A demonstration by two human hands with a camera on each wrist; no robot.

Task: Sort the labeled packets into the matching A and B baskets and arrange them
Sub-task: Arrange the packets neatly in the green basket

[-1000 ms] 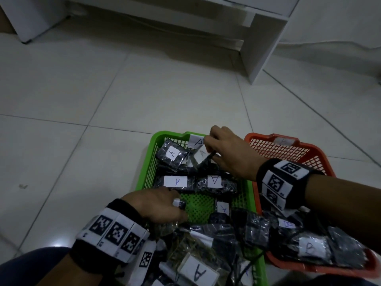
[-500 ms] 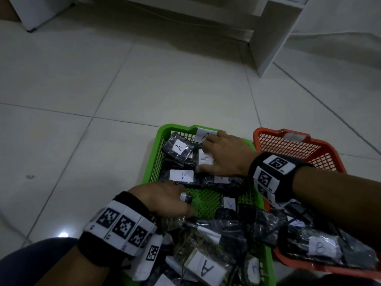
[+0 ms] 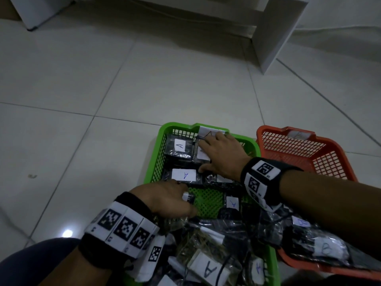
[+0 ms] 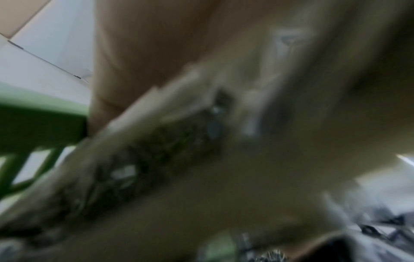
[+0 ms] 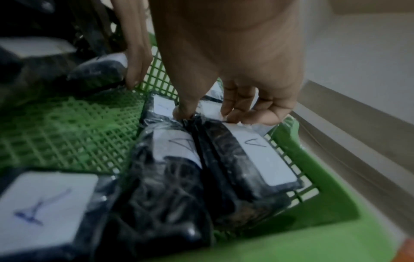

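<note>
A green basket (image 3: 158,139) holds dark packets with white A labels. Two lie side by side at its far end (image 5: 172,159) (image 5: 253,156), and another (image 3: 183,174) lies in front of them. My right hand (image 3: 214,155) rests flat on the far right packet, its fingertips (image 5: 226,115) on the packet's top edge and the thumb spread apart. At the basket's near left, my left hand (image 3: 171,201) curls over a clear packet with brownish content (image 3: 175,220). The left wrist view is blurred. An orange basket (image 3: 266,131) stands to the right, with B packets (image 3: 325,247) at its near end.
A heap of unsorted packets (image 3: 208,269) fills the near end of the green basket. Bare green mesh (image 3: 208,201) shows in the middle. White tiled floor (image 3: 103,89) lies all around, and a white cabinet leg (image 3: 272,34) stands at the back right.
My right hand went from pinching a packet at the far end to lying flat on it, with the packet laid down beside the other. The left hand stayed in place.
</note>
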